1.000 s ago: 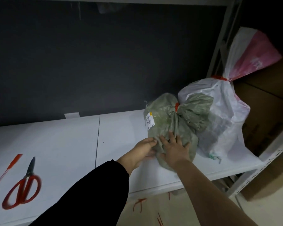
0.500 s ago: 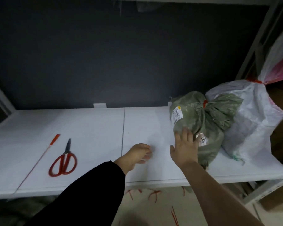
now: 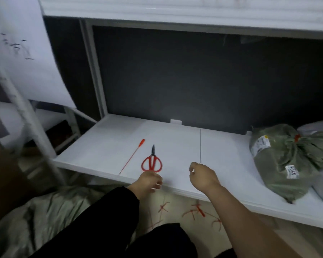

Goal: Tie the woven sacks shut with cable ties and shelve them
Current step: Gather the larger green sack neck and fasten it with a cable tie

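Seemingly between sacks. Done and shelved on the right: green sack [image 3: 285, 161], neck cinched with a red tie, lying beside a white sack [image 3: 319, 127] at the frame edge. On the floor to the lower left, more green woven cloth [image 3: 35, 220], probably the next sack; cannot tell whether tied or not.

Left grip [image 3: 150, 181]: fingers loosely curled, holding nothing, at the front lip of the shelf [image 3: 222, 146], just in front of the red scissors [image 3: 151, 162]. Right grip [image 3: 203, 176]: likewise slack and empty, hovering over the shelf further right.

Just left of the scissors and apart from them, a spare cable tie [image 3: 131, 157]. Long axis slanted: thin tail at the shelf's front edge, red head further back and to the right. Nearer the left grip, up and slightly left of it; well apart from the right. Probably best pinched at the near tail by the left grip. Red offcuts [image 3: 200, 212] scattered on the floor below.
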